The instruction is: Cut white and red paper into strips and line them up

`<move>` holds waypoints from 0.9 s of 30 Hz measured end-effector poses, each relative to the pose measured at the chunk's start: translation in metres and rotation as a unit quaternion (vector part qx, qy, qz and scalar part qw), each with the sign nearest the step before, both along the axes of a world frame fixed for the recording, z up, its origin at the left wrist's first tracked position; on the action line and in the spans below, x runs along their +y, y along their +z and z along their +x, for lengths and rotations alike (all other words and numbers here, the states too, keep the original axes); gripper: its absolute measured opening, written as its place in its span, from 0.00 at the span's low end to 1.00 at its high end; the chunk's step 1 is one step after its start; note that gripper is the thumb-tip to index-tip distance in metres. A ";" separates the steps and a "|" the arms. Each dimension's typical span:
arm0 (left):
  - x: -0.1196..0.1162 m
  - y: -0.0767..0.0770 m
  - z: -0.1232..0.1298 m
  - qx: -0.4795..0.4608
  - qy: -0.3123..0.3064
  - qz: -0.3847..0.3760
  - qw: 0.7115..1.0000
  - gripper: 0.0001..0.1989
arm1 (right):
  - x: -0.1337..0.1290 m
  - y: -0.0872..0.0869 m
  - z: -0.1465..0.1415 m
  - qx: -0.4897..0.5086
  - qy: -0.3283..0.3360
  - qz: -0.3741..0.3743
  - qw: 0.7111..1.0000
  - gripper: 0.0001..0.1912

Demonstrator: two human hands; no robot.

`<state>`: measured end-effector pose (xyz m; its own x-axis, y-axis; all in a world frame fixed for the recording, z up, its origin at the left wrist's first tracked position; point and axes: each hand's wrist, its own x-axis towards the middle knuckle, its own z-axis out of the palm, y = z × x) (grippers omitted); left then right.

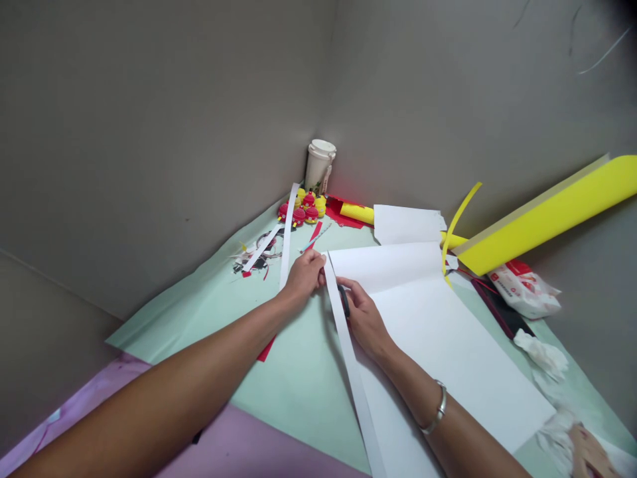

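Observation:
A large white paper sheet (438,338) lies on the pale green table cover (293,378). Along its left side a long narrow white strip (347,345) runs toward the front edge. My left hand (306,273) pinches the strip's far end. Black-handled scissors (344,301) are in my right hand (365,318), at the strip's right side; their blades are mostly hidden by the paper. Another white strip (288,232) and a red strip (266,350) lie to the left of the sheet.
At the back corner stand a white lidded cup (319,164) and several red and yellow ornaments (303,209). Paper scraps (256,255) lie at the left. A yellow roll (547,212), a tissue pack (525,290) and a dark flat object (500,309) are at the right.

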<state>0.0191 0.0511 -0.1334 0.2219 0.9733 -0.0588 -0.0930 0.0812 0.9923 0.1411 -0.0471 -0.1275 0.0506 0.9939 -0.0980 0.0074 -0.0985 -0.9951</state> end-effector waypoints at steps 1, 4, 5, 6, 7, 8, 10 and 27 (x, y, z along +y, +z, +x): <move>0.000 0.000 0.000 0.001 0.000 0.000 1.000 0.09 | 0.000 -0.001 0.000 -0.004 0.001 0.001 1.000 0.21; -0.001 0.001 -0.001 0.005 0.001 0.003 1.000 0.09 | 0.001 -0.001 0.001 -0.016 0.001 0.006 1.000 0.20; -0.001 0.001 -0.001 0.006 0.000 0.006 1.000 0.09 | 0.001 -0.001 0.001 -0.019 0.000 0.006 1.000 0.20; -0.001 0.002 -0.001 0.005 0.000 0.008 1.000 0.09 | 0.001 0.000 0.000 -0.021 0.000 0.006 1.000 0.20; -0.001 0.002 0.000 0.005 -0.001 0.010 1.000 0.09 | 0.000 0.000 0.000 -0.020 -0.001 0.004 1.000 0.21; -0.001 0.001 0.000 0.004 -0.002 0.011 1.000 0.09 | 0.000 0.000 0.000 -0.018 -0.001 0.002 1.000 0.21; 0.000 0.001 0.000 0.002 -0.002 0.009 1.000 0.09 | 0.001 0.001 0.000 -0.008 0.000 -0.001 1.000 0.22; 0.003 -0.003 -0.001 -0.012 -0.010 -0.005 1.000 0.09 | 0.002 -0.001 0.000 0.005 -0.008 -0.001 1.000 0.22</move>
